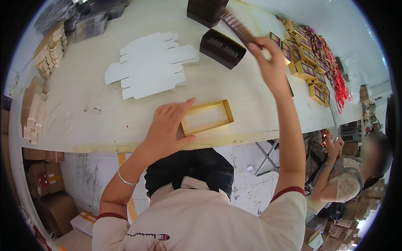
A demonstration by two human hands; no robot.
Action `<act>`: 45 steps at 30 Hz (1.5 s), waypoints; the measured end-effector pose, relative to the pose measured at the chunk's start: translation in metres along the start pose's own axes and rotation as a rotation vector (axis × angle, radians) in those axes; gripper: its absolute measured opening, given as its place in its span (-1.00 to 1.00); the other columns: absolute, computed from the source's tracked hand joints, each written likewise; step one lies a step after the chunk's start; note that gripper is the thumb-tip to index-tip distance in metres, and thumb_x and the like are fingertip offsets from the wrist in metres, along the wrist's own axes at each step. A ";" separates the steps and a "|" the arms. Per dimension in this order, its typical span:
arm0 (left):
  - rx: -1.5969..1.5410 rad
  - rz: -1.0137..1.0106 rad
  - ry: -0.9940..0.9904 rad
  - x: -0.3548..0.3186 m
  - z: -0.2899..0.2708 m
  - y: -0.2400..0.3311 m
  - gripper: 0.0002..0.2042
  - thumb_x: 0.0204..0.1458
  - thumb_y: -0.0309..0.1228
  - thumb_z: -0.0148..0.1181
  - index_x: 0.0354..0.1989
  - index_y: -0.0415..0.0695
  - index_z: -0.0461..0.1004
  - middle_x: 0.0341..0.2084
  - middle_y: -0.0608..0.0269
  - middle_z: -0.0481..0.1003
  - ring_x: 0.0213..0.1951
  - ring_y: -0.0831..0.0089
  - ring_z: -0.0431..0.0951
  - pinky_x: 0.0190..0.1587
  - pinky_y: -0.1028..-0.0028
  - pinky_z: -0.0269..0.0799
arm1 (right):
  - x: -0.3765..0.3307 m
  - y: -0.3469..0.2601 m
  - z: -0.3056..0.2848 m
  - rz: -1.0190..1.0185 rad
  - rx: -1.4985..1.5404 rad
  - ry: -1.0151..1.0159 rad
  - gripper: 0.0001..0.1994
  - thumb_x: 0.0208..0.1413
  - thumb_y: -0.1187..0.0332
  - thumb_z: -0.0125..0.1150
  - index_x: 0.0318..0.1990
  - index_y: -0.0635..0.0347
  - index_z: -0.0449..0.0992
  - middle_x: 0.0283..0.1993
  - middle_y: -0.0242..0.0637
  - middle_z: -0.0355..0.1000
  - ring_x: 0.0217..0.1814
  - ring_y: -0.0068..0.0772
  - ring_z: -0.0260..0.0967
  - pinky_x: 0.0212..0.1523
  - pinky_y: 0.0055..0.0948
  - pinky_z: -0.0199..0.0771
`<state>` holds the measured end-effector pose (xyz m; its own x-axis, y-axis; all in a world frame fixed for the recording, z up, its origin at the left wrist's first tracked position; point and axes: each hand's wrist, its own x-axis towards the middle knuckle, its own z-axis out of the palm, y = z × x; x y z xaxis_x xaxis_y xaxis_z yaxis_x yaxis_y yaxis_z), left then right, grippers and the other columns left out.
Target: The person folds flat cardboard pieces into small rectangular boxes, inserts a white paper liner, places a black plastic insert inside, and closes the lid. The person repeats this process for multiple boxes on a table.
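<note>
My left hand (167, 125) spans the left end of a shallow, open gold cardboard box (228, 111), its thumb at the near side and its fingers at the far side. The box lies near the table's front edge, and its pale inside shows. My right hand (270, 62) is raised at the right, closed on a long brown ribbed piece (238, 27). That piece is blurred, so its kind is unclear; a pale end shows below the fingers. Left of this hand stand a stack of dark brown plastic trays (222, 48) and another dark brown stack (205, 12) behind it.
Flat white carton blanks (150, 65) lie stacked mid-table. Several gold boxes (305, 56) and red ribbons (335, 79) are at the right. Pale folded cardboard pieces (33, 108) line the left edge, with a clear plastic bin (90, 27) farther back. Another person (341, 180) sits at the right.
</note>
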<state>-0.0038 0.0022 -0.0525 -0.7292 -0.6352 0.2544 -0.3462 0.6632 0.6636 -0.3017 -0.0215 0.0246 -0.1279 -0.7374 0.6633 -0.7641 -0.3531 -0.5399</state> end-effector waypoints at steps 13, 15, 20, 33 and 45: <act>-0.114 -0.014 -0.132 0.007 -0.002 0.020 -0.15 -0.20 -0.40 0.41 0.35 -0.03 0.09 0.05 0.10 0.37 -0.07 0.07 0.46 -0.04 0.29 0.42 | -0.077 -0.050 -0.030 1.169 0.407 -0.614 -0.77 0.19 0.19 0.12 -0.27 0.19 0.41 -0.57 -0.49 0.31 -0.66 -0.68 0.19 -0.72 -0.62 0.13; -0.105 -0.046 -0.169 0.012 -0.004 0.023 -0.18 -0.18 -0.40 0.40 0.33 -0.03 0.13 0.06 0.09 0.36 -0.04 0.06 0.45 -0.02 0.29 0.42 | -0.084 -0.048 -0.018 1.025 0.342 -0.691 -0.73 0.21 0.16 0.11 -0.20 0.21 0.40 -0.55 -0.41 0.33 -0.64 -0.65 0.24 -0.71 -0.60 0.19; -0.051 0.015 -0.166 0.008 -0.007 0.016 -0.25 -0.13 -0.39 0.36 0.30 -0.11 0.17 0.03 0.14 0.35 -0.09 0.13 0.47 -0.08 0.31 0.45 | -0.093 -0.056 -0.031 0.442 0.175 -0.586 -0.57 0.09 0.20 0.30 0.05 0.19 0.39 -0.13 -0.26 0.32 -0.27 -0.53 0.29 -0.33 -0.54 0.40; -0.022 0.008 -0.369 0.035 -0.028 0.008 -0.16 -0.26 -0.52 0.42 0.31 -0.03 0.18 0.09 0.11 0.31 0.00 0.08 0.41 0.02 0.29 0.39 | -0.118 -0.069 -0.025 0.238 0.181 -0.619 -0.47 -0.14 0.33 0.48 -0.02 0.38 0.41 -0.19 -0.14 0.32 -0.30 -0.20 0.33 -0.27 -0.34 0.40; 0.182 0.127 -0.216 0.028 -0.019 0.021 -0.11 -0.32 -0.01 0.48 0.29 0.04 0.25 0.34 -0.06 0.01 0.30 -0.18 0.07 0.25 0.06 0.19 | -0.144 -0.084 0.005 0.166 0.118 -0.498 -0.52 -0.06 0.39 0.41 0.02 0.29 0.36 -0.24 -0.19 0.31 -0.32 -0.22 0.36 -0.33 -0.36 0.39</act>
<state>-0.0203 -0.0087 -0.0179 -0.8753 -0.4568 0.1587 -0.3300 0.8040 0.4946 -0.2156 0.1115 -0.0279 0.0958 -0.9626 0.2535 -0.6791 -0.2494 -0.6904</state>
